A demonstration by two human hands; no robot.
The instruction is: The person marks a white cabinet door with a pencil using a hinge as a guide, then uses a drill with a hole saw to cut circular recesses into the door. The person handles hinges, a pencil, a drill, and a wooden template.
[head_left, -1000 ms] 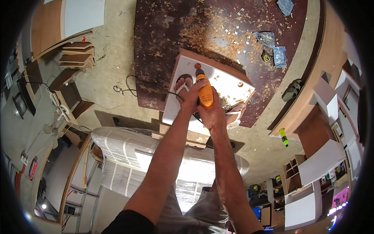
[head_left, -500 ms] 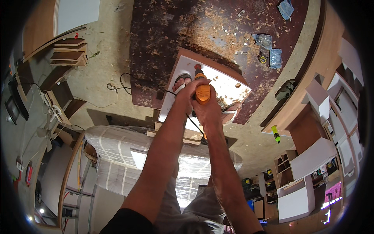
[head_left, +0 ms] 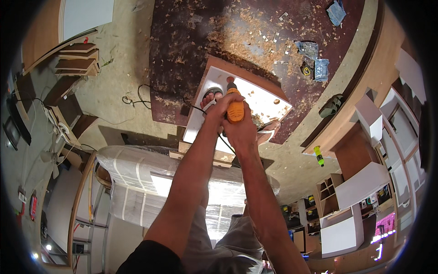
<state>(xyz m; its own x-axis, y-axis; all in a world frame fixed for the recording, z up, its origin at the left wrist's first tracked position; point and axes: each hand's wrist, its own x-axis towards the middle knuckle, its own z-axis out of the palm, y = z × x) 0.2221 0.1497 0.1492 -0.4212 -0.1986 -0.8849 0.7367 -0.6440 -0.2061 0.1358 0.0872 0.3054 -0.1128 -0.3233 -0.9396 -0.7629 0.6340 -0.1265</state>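
Note:
An orange corded power drill (head_left: 235,112) is gripped in both my hands. Its red, round-ended bit (head_left: 230,80) points at the far left part of a white panel (head_left: 264,92); I cannot tell whether it touches. My left hand (head_left: 223,104) is wrapped round the drill's front and left side. Behind it, my right hand (head_left: 242,131) closes on the handle, its fingers partly hidden. A round brown hole (head_left: 276,102) shows near the panel's right side. Wood shavings (head_left: 258,119) lie on the panel beside my right hand. My sandalled feet (head_left: 211,96) rest at the panel's left and right.
A black cable (head_left: 145,95) runs left from the drill. Shavings, small metal pieces and plastic packets (head_left: 321,70) lie on the dark red sheet (head_left: 169,82) beyond. Behind the panel stands a plastic-wrapped sofa (head_left: 132,182). A green bottle (head_left: 319,156) and cabinet parts are at right.
The whole scene sits slightly farther left in the picture. Both hands keep their grip on the drill, and its bit stays over the same part of the panel.

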